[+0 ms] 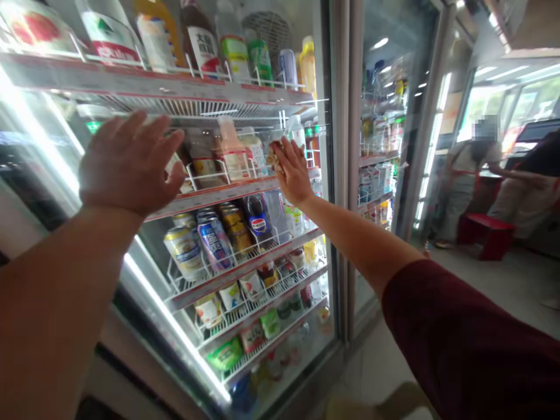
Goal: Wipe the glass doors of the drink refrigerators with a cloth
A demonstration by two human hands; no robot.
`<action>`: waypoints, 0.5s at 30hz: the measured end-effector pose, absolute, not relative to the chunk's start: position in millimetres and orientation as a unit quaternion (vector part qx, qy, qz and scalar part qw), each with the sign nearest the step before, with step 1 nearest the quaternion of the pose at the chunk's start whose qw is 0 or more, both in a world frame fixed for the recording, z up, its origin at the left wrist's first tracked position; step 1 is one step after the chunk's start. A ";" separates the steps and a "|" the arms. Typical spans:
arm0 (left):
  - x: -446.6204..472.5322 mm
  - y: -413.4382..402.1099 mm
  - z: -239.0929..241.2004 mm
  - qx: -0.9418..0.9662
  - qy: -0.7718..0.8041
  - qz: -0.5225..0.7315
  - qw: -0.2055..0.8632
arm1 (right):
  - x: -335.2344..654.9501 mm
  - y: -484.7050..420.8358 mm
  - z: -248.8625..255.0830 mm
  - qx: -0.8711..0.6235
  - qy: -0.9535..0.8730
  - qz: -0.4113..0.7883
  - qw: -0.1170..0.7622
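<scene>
My right hand is stretched forward with its fingers laid over a small crumpled patterned cloth against the glass door of a drinks fridge. Most of the cloth is hidden behind the fingers. On the left, my left hand is raised in front of the same fridge, fingers outstretched and thumb apart, holding nothing. Whether it touches the glass I cannot tell. Behind the door stand a pink-orange bottle, a dark cola bottle and several cans, among them a blue and purple can.
The metal door frame runs upright right of my hand. Another glass-doored fridge with bottles stands beyond it. Farther right are a person in a light top, a second person in dark clothing and a red stool.
</scene>
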State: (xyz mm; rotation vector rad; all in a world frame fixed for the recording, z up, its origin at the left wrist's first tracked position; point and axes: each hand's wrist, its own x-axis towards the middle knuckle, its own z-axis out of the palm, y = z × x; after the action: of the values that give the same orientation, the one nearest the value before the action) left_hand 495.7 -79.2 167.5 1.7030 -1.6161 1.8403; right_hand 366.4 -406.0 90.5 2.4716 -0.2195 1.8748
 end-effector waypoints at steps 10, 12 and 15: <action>497.0 -79.7 168.0 0.566 -0.540 0.618 0.078 | 370.4 -398.7 100.2 0.791 -0.106 0.602 0.023; 497.8 -80.5 167.5 0.566 -0.541 0.617 0.087 | 365.7 -392.3 83.7 0.810 -0.081 0.579 0.044; 497.8 -80.6 166.8 0.572 -0.538 0.612 0.094 | 358.6 -393.3 73.6 0.834 -0.044 0.546 0.074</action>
State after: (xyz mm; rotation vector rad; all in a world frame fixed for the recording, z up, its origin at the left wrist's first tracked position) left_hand 497.8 -80.6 166.8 1.6959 -1.5958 1.8166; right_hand 358.6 -393.3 73.6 2.5027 -0.1315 1.6386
